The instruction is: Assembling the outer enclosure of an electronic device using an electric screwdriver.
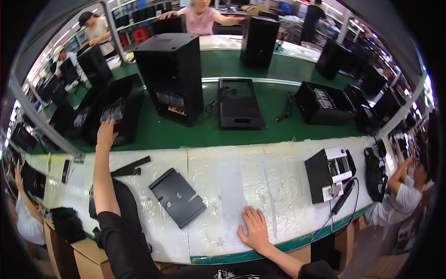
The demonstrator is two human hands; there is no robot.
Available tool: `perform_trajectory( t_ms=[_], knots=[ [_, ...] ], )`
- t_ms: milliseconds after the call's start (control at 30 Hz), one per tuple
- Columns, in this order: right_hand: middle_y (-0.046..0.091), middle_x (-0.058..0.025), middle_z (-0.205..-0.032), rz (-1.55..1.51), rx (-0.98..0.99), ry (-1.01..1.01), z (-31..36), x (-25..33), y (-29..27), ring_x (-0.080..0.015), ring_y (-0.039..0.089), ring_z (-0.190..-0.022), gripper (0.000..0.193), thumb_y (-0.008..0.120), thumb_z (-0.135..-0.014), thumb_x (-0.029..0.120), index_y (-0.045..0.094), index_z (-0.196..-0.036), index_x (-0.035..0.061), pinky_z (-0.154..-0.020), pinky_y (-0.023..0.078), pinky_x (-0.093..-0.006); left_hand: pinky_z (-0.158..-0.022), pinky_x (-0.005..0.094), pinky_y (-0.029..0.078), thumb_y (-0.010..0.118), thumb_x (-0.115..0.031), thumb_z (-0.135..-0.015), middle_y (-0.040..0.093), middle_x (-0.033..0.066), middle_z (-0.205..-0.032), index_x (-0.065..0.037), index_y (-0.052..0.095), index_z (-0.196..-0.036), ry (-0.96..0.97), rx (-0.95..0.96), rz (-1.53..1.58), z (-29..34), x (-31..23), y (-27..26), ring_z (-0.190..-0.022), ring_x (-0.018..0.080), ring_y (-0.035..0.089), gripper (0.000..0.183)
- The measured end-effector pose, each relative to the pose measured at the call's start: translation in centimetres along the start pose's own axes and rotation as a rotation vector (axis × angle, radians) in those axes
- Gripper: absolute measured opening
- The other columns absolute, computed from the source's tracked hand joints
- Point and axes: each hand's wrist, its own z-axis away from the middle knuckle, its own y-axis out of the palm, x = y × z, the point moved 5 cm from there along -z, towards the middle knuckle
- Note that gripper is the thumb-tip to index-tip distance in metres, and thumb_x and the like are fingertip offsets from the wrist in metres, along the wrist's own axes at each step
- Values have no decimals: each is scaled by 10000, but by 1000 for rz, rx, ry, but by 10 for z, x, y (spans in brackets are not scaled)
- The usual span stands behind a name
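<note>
My left hand (pixel 106 134) reaches far forward and rests with fingers spread on the near edge of a black computer case (pixel 121 100) lying on its side on the green conveyor belt (pixel 186 135). My right hand (pixel 254 229) lies flat, palm down, on the white plastic-covered workbench (pixel 232 176), holding nothing. A black side panel (pixel 177 197) lies flat on the bench between my two arms. A thin black bar (pixel 131 167) lies just right of my left forearm.
An upright black case (pixel 171 74) and a flat black panel (pixel 239 103) sit on the belt ahead. More cases (pixel 323 103) lie to the right. A black and white box with a cabled tool (pixel 331 173) stands at the bench's right. Other people work around the line.
</note>
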Motion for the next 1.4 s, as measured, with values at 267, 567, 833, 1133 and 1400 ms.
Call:
perform_trajectory(
  t_ms=[267,567,833,1133,1400],
  knots=[
    [552,-198,-1214,60,-15,-66,-14,-29,-16,-338,489,-1188,392,621,-719,132,575,-1071,-33,-1016,346,-481,-820,417,459,756,-106,-607,598,126,-993,-49,558,-938,65,-49,266,-24,-44,-12,-964,341,561,390],
    [526,-214,-1236,59,-31,-90,-15,-31,-13,-343,471,-1200,395,609,-735,143,564,-1080,-45,-1024,338,-488,-634,311,418,771,-122,-660,516,94,-732,-14,539,-937,-38,170,413,-29,-82,-124,-679,186,507,377],
    [467,-206,-1306,-599,74,68,-25,10,1,-325,415,-1260,441,609,-841,267,536,-1180,-5,-1039,329,-448,-703,298,459,791,-173,-661,622,86,-822,11,614,-1093,32,-7,512,23,-133,-213,-730,178,542,502],
    [266,-135,-1487,-2357,589,488,-139,122,23,-310,282,-1354,995,238,-790,807,136,-1476,94,-1092,234,-509,-716,291,434,789,-109,-616,602,71,-788,28,631,-1018,239,32,631,95,-255,-289,-745,171,542,452],
    [508,-142,-1296,-2300,305,534,-51,36,-62,-253,498,-1183,849,167,-891,687,389,-1355,12,-1035,365,-393,-698,342,433,795,-122,-557,561,60,-799,-62,679,-952,538,35,744,174,-397,-318,-760,250,540,416]
  ],
)
